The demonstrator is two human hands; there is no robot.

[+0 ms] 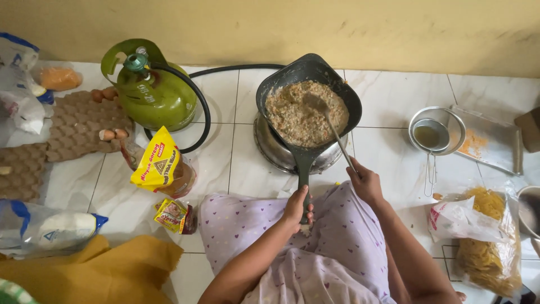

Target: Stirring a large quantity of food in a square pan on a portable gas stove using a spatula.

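A dark square frying pan (pixel 270 90) sits on a round metal stove (pixel 275 149) on the tiled floor, filled with a brownish grainy mixture (pixel 292 118). My left hand (pixel 296 205) grips the pan's dark handle (pixel 304 169) just above my lap. My right hand (pixel 365 181) holds a metal spatula (pixel 336 132) whose blade lies in the mixture.
A green gas cylinder (pixel 152 93) with a black hose stands to the left, beside egg trays (pixel 67 126) and a yellow oil pouch (pixel 160 166). To the right are a metal bowl with a strainer (pixel 436 132), a tray (pixel 495 146) and a bag of noodles (pixel 486 236).
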